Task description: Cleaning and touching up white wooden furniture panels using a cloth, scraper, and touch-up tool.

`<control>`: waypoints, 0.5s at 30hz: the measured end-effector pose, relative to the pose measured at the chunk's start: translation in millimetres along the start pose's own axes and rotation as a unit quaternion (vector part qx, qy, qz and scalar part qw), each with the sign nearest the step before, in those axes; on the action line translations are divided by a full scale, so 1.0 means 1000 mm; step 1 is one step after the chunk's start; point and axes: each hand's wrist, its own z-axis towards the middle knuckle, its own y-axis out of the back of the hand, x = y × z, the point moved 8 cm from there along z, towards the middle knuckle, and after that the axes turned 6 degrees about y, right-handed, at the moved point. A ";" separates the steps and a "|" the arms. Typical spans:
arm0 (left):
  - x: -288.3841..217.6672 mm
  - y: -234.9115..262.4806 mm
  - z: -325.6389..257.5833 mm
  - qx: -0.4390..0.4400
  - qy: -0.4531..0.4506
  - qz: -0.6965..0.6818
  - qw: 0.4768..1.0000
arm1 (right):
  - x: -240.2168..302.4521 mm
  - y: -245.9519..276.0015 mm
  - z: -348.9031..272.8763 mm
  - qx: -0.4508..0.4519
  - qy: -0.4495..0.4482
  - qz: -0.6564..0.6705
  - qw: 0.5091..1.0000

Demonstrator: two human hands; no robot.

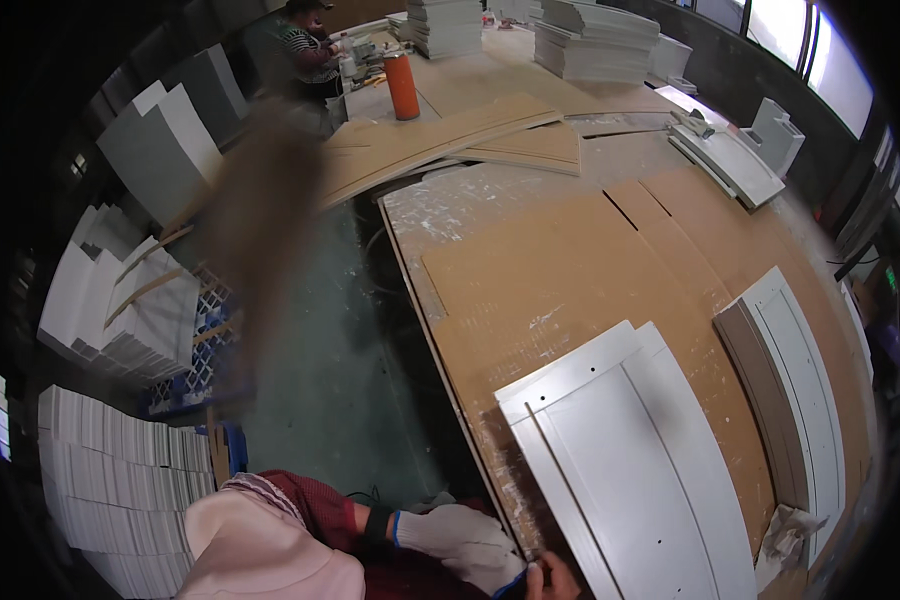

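Brown board covers the workbench [570, 270], the white door panel [630, 470] lies flat near its front edge, and the gloved left hand [465, 545] pinches that corner while the right hand [555, 580], grip unclear, may slip.

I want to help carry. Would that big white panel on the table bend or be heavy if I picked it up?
The white panel looks flat and rigid with straight grooves, so probably stiff, not floppy. It is broad, so likely heavy and awkward. Its smooth painted face may be slippery. The gloved left hand touches its corner.
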 end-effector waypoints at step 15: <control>-0.148 0.079 0.035 -0.033 0.033 -0.163 0.986 | 0.052 0.037 -0.048 -0.120 -0.106 0.416 0.895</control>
